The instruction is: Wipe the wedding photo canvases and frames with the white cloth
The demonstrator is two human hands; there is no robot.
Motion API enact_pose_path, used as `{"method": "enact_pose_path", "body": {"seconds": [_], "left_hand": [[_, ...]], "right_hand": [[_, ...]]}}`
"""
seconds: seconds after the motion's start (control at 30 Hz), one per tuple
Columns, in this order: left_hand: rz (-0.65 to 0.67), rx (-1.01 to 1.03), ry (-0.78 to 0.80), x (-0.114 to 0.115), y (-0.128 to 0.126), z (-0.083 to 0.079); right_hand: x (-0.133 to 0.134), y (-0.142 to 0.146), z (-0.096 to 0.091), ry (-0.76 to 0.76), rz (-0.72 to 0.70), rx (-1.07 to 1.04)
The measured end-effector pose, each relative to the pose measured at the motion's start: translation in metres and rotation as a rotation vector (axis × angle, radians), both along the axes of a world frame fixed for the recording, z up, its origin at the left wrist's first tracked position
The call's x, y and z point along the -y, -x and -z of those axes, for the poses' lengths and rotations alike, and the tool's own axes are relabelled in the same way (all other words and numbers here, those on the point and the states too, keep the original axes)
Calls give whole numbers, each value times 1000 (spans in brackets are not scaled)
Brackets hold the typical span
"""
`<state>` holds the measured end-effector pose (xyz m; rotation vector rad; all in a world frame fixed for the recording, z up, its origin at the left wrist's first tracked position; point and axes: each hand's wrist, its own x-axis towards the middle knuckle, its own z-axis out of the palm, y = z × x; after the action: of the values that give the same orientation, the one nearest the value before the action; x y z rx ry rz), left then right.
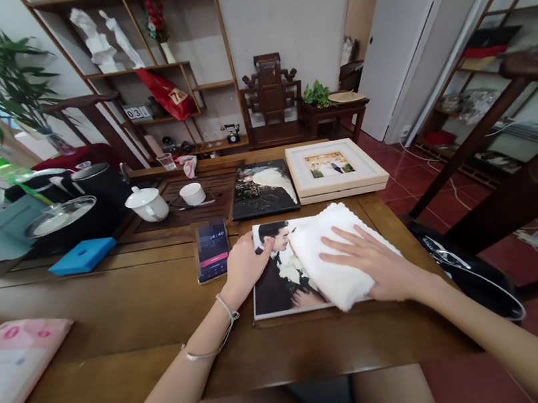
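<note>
A wedding photo panel (274, 288) with a pale edge lies flat on the wooden table before me. My left hand (248, 265) is at its upper left edge, thumb over the picture and fingers along the side, gripping it. A white cloth (344, 278) covers the panel's right part. Flat on that cloth rests my right hand (362, 255), its fingers spread. Just left of my left hand is a phone (213, 250) with its screen lit. Behind the panel lie a dark photo panel (264, 188) and a white framed photo (371, 176).
A white lidded cup (147, 205), a small white cup (192, 194) and a glass-lidded pan (62, 217) stand at the back left. A blue block (82, 256) and a pink-and-white pack (15, 367) lie on the left. A dark wooden chair (527, 203) stands at the right.
</note>
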<state>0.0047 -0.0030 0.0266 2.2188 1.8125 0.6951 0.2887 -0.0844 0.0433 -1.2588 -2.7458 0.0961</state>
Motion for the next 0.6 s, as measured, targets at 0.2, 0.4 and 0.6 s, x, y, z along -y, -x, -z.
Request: {"method": "enact_pose_path", "body": {"seconds": [0.2, 0.4, 0.6], "left_hand": [[-54, 21, 49, -4, 2, 6], [-66, 41, 49, -10, 6, 8], [-14, 57, -10, -4, 3, 12]], "right_hand": [[-53, 15, 1, -10, 238, -40], [-25, 34, -1, 31, -95, -39], [-17, 33, -8, 63, -146, -36]]}}
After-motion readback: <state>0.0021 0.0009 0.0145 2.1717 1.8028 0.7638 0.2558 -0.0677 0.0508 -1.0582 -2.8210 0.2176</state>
